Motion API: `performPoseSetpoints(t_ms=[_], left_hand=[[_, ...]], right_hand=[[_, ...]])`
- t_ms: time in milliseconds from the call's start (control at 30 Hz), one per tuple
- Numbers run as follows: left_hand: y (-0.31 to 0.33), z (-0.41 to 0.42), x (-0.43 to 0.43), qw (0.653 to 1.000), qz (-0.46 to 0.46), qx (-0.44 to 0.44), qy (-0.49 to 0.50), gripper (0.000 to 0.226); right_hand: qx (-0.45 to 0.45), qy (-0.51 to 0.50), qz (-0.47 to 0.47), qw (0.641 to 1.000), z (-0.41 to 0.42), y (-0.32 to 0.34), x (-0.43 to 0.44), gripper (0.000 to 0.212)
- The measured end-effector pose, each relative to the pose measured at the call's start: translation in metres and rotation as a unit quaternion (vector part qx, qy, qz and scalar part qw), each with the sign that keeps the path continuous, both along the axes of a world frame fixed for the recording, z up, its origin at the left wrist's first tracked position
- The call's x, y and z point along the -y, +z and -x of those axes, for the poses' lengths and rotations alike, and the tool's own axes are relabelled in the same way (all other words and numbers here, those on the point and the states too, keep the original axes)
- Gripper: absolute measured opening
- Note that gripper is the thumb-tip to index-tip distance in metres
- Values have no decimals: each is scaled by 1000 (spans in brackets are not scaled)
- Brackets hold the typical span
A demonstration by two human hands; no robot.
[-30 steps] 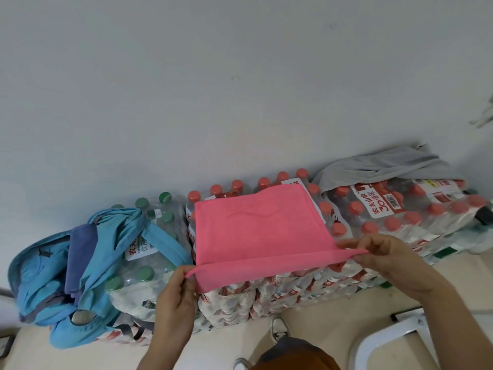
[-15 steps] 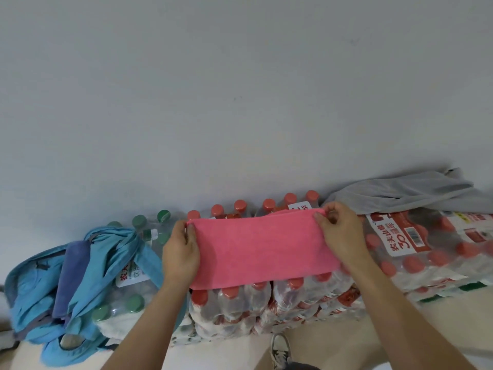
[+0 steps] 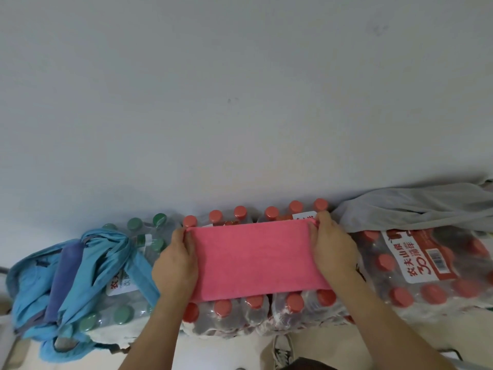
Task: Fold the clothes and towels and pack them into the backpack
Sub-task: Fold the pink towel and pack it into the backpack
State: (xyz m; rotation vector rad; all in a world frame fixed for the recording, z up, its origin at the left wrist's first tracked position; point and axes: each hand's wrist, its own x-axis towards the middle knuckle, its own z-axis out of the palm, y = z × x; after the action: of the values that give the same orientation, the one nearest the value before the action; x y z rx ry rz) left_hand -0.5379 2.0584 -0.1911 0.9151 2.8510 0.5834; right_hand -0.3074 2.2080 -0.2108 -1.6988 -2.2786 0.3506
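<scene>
A plain, matte, pale grey wall fills the head view from 9 through 12 to 3 o'clock. Along its foot stand shrink-wrapped packs of red-capped water bottles, their round caps showing through glossy, crinkled film. These packs are the work surface. At 4 o'clock one pack bears a red-and-white printed label with a barcode. A strip of pale floor and one shoe show at 6 o'clock.

The pink towel lies at 6 o'clock on the caps, a flat oblong band of soft, napped cloth with its long sides running left to right. The left hand covers its left end and the right hand its right end. Each pinches a far corner with curled fingertips.

At 8 o'clock a limp light-blue fabric backpack slumps over a pack of green-capped bottles, and a darker blue cloth shows in its mouth. At 4 o'clock a grey garment lies rumpled against the wall.
</scene>
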Motion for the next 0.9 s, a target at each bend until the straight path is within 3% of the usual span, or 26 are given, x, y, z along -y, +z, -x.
performPoseSetpoints(t_ms=[133,200,267,367,467,667,767,900], left_hand=[[-6,2,0,999,-39,-23,-5,26],[-3,1,0,992,-75,-80,-64,28],[-2,-7,1,972,-81,-116,-187,36],[-16,-28,8,950,24,-93,-297,50],[-30,-33,13,950,102,-85,-281,62],[-32,-25,18,981,73,-30,-179,70],[-25,-29,23,994,44,46,-84,57],[-11,-24,24,999,5,37,-39,43]], right_hand=[[7,-17,-15,1000,-2,2,1,34],[-22,-7,-58,998,-5,7,1,37],[-43,62,-111,991,-1,13,6,40],[15,227,-96,969,7,8,26,52],[105,282,-46,953,4,-11,30,59],[141,237,-21,961,-14,-20,11,69],[143,220,-13,965,-15,-20,11,69],[158,217,-3,963,-14,-17,11,67]])
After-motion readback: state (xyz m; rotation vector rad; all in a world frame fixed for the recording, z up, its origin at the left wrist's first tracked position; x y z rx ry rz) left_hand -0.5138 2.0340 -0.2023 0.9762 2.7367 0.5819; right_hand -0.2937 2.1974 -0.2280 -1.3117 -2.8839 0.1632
